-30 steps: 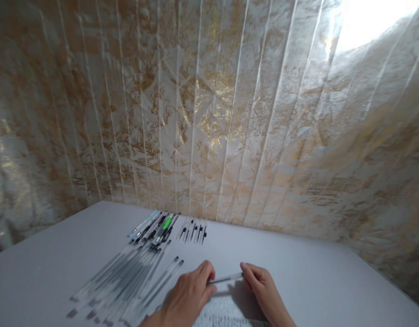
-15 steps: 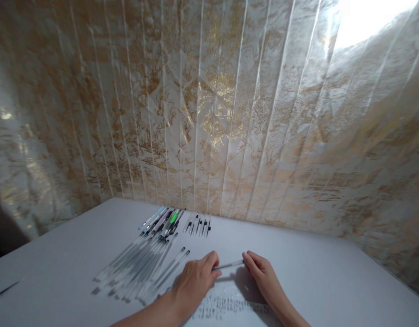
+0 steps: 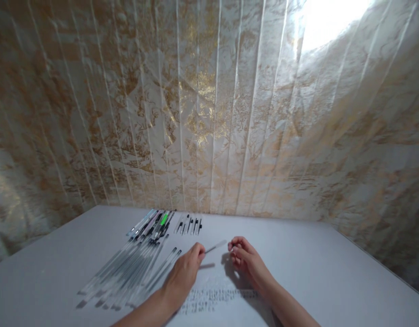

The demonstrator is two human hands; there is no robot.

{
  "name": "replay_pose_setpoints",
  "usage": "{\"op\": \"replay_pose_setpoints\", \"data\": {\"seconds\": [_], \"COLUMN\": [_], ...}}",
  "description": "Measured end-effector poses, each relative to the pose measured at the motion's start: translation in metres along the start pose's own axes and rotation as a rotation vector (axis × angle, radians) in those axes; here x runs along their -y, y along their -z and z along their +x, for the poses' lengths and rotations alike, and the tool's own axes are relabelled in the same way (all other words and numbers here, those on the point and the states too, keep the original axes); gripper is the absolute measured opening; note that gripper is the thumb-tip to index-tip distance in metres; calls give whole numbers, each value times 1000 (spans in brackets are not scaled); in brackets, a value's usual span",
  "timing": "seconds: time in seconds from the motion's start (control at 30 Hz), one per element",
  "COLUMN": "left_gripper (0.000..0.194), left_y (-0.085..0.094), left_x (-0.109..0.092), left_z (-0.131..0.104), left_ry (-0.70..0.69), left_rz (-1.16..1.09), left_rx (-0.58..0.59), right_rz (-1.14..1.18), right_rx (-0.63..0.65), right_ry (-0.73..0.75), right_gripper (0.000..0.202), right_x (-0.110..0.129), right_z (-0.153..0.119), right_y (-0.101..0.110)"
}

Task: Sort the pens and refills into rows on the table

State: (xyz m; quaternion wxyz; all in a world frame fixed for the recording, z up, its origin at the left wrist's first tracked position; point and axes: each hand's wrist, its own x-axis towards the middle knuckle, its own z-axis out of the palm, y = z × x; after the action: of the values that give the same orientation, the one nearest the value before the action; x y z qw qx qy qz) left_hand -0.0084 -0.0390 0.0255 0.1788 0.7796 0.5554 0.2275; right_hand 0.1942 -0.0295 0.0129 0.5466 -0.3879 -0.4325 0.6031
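My left hand is closed on one end of a thin pen, which points up to the right above the table. Facing it, my right hand has its fingers curled, with a small dark piece between thumb and fingertips, too small to name. A narrow gap separates the pen's pale tip from those fingers. Below both hands lies a sheet of paper with rows of dark handwriting, partly hidden by my left forearm.
Many clear pens with dark ends lie fanned out on the white table at left. Behind them are darker pens and a green marker. A row of short pen parts lies near the patterned curtain.
My right hand has come away from the pen's end, which it was touching before. The pen now tilts up more steeply in my left hand. The camera view has shifted slightly right.
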Motion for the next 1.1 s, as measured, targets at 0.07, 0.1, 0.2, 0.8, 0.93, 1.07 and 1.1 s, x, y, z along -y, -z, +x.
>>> {"op": "replay_pose_setpoints", "data": {"seconds": [0.07,0.1,0.2,0.8,0.93,1.07,1.1], "left_gripper": [17,18,24,39,38,42,44], "left_y": [-3,-4,-7,5,12,15,14], "left_x": [1,2,5,-16,-30,-26,-23], "left_z": [0,-1,-3,-14,-20,-14,-9], "left_ry": [-19,-42,-140,-170,-73,-37,-24], "left_rz": [-27,-29,-20,180,400,575,604], "left_rx": [0,4,-5,85,287,373,362], "right_rz": [83,91,71,159,84,-76,-144], "right_rx": [52,67,40,-112,-237,-417,-421], "right_ry": [-86,-96,-73,-7,62,161,138], "right_gripper": [38,39,43,46,46,43,42], "right_x": [0,-1,-6,-14,-4,16,19], "right_z": [-5,-7,-8,11,24,44,50], "right_y": [-10,-13,-18,7,34,77,84]}}
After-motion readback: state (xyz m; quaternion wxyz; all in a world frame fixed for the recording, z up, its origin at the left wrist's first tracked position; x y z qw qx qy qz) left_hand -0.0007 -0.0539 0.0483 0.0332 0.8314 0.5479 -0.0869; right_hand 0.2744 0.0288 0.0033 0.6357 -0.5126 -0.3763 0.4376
